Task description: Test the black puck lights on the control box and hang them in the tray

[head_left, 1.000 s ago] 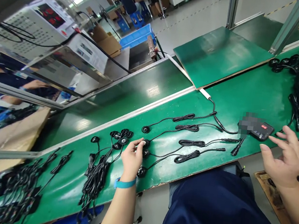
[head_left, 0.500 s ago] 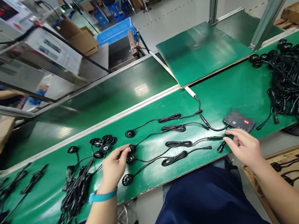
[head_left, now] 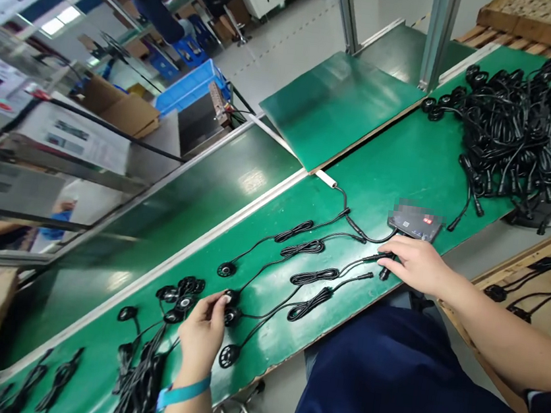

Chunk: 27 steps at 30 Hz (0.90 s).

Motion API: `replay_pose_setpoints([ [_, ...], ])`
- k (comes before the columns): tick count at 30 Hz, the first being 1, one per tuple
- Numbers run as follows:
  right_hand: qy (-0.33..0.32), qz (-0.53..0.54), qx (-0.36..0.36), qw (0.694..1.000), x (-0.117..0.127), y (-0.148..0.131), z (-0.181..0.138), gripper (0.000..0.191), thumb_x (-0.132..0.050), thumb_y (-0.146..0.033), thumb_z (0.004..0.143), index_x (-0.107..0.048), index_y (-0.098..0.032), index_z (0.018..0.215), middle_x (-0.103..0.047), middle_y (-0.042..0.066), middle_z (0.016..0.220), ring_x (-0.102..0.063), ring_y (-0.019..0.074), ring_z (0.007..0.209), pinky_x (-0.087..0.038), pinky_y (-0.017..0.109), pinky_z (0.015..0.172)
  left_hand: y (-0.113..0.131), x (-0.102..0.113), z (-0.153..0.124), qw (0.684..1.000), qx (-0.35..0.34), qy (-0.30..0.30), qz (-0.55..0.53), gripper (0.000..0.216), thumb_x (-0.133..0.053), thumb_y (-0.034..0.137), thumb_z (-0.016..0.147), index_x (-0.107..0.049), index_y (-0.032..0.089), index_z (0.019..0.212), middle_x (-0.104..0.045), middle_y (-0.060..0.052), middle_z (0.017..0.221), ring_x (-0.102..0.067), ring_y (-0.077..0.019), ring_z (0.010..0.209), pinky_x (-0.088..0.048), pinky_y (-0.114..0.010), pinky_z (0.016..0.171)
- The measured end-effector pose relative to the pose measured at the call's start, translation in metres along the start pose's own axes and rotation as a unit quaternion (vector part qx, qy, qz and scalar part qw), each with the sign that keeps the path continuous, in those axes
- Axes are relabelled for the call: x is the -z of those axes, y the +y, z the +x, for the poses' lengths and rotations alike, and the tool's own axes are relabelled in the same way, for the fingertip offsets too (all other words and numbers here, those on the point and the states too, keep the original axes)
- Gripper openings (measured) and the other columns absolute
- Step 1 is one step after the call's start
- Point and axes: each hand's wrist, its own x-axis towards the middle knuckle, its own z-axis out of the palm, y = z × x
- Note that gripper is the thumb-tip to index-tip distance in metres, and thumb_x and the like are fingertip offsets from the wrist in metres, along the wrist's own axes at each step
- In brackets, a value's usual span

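Several black cables with round puck ends lie in a row on the green bench (head_left: 409, 169). My left hand (head_left: 201, 334) pinches one round puck (head_left: 230, 316) at the left end of the row; a teal band is on that wrist. My right hand (head_left: 413, 262) rests closed over the cable plugs (head_left: 383, 272) at the right end, beside a small black controller box (head_left: 415, 224) with a red display. Bundled cable middles (head_left: 315, 275) lie between my hands.
A large heap of black cables (head_left: 512, 137) sits at the far right. More pucks and cables (head_left: 181, 288) pile left of my left hand. A raised green board (head_left: 337, 104) and metal posts (head_left: 437, 33) stand behind. A conveyor belt (head_left: 197, 191) runs alongside.
My right hand has come down from the air by the controller box onto the cable plugs. My left hand has stayed on the pucks. The view has shifted right.
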Motion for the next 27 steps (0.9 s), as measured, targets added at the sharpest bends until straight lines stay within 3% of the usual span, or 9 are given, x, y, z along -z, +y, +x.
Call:
replay_pose_setpoints([
  [3, 0.002, -0.011, 0.003, 1.0, -0.005, 0.002, 0.0, 0.021, -0.059, -0.035, 0.102, -0.075, -0.022, 0.106, -0.074, 0.006, 0.102, -0.07, 0.0199, 0.088, -0.051, 0.029, 0.072, 0.003, 0.001, 0.011, 1.0, -0.018, 0.001, 0.0, 0.047, -0.056, 0.05, 0.089, -0.065, 0.016, 0.12, -0.077, -0.012, 0.103, -0.074, -0.0256, 0.092, -0.059, -0.039, 0.085],
  [5, 0.005, -0.005, 0.0, 1.0, -0.007, 0.002, 0.0, 0.021, -0.058, -0.035, 0.103, -0.075, -0.023, 0.106, -0.074, 0.005, 0.102, -0.07, 0.0197, 0.089, -0.051, 0.029, 0.072, 0.02, 0.0, 0.017, 0.996, -0.063, 0.034, 0.053, 0.041, -0.056, 0.047, 0.09, -0.067, 0.015, 0.114, -0.076, -0.015, 0.106, -0.073, -0.0282, 0.096, -0.057, -0.044, 0.089],
  [9, 0.006, 0.009, 0.0, 1.0, -0.005, 0.001, 0.0, 0.022, -0.057, -0.035, 0.104, -0.075, -0.023, 0.107, -0.075, 0.005, 0.103, -0.071, 0.0197, 0.091, -0.052, 0.03, 0.074, 0.104, -0.016, 0.007, 0.966, -0.234, 0.103, 0.042, 0.026, -0.057, 0.035, 0.096, -0.067, 0.017, 0.111, -0.073, -0.016, 0.115, -0.067, -0.0298, 0.112, -0.051, -0.047, 0.1],
  [12, 0.008, 0.018, 0.003, 1.0, -0.003, -0.001, 0.0, 0.023, -0.055, -0.033, 0.105, -0.075, -0.023, 0.107, -0.075, 0.005, 0.104, -0.071, 0.0199, 0.091, -0.052, 0.03, 0.075, 0.19, -0.042, -0.02, 0.923, -0.381, -0.021, -0.056, 0.026, -0.056, 0.03, 0.1, -0.062, 0.02, 0.123, -0.071, -0.013, 0.119, -0.065, -0.0254, 0.113, -0.051, -0.042, 0.1],
  [14, 0.01, 0.023, 0.007, 1.0, -0.002, -0.001, 0.0, 0.022, -0.054, -0.031, 0.105, -0.075, -0.023, 0.109, -0.075, 0.005, 0.104, -0.071, 0.0198, 0.091, -0.053, 0.031, 0.077, 0.238, -0.066, -0.032, 0.898, -0.423, -0.102, -0.065, 0.032, -0.056, 0.034, 0.101, -0.059, 0.018, 0.128, -0.07, -0.014, 0.122, -0.063, -0.0259, 0.115, -0.049, -0.042, 0.1],
  [16, 0.007, 0.028, 0.014, 0.999, -0.002, 0.002, 0.001, 0.022, -0.053, -0.03, 0.105, -0.074, -0.022, 0.109, -0.075, 0.005, 0.103, -0.07, 0.02, 0.09, -0.053, 0.032, 0.078, 0.268, -0.087, -0.035, 0.881, -0.438, -0.174, -0.039, 0.03, -0.052, 0.038, 0.103, -0.062, 0.017, 0.123, -0.073, -0.012, 0.108, -0.065, -0.0252, 0.104, -0.049, -0.041, 0.092],
  [18, 0.001, 0.035, 0.021, 0.999, -0.002, 0.004, 0.001, 0.023, -0.052, -0.029, 0.105, -0.074, -0.022, 0.108, -0.075, 0.005, 0.102, -0.07, 0.0201, 0.091, -0.053, 0.032, 0.079, 0.278, -0.101, -0.032, 0.867, -0.44, -0.232, -0.013, 0.029, -0.045, 0.038, 0.106, -0.067, 0.018, 0.108, -0.072, -0.008, 0.091, -0.065, -0.0228, 0.089, -0.048, -0.038, 0.083],
  [21, 0.007, 0.052, 0.014, 0.999, -0.004, 0.006, 0.001, 0.023, -0.052, -0.029, 0.105, -0.075, -0.022, 0.104, -0.075, 0.005, 0.1, -0.07, 0.0198, 0.089, -0.054, 0.031, 0.079, 0.267, -0.102, -0.027, 0.866, -0.42, -0.27, -0.012, 0.033, -0.041, 0.034, 0.107, -0.067, 0.019, 0.094, -0.069, -0.005, 0.08, -0.063, -0.0198, 0.079, -0.046, -0.035, 0.079],
  [27, 0.054, 0.068, -0.023, 0.996, -0.008, 0.0, 0.003, 0.024, -0.053, -0.032, 0.105, -0.075, -0.021, 0.104, -0.075, 0.006, 0.099, -0.071, 0.02, 0.089, -0.055, 0.032, 0.08, 0.252, -0.083, -0.015, 0.885, -0.396, -0.231, -0.086, 0.019, -0.052, 0.033, 0.103, -0.065, 0.02, 0.108, -0.071, -0.009, 0.099, -0.065, -0.0223, 0.094, -0.05, -0.04, 0.089],
])
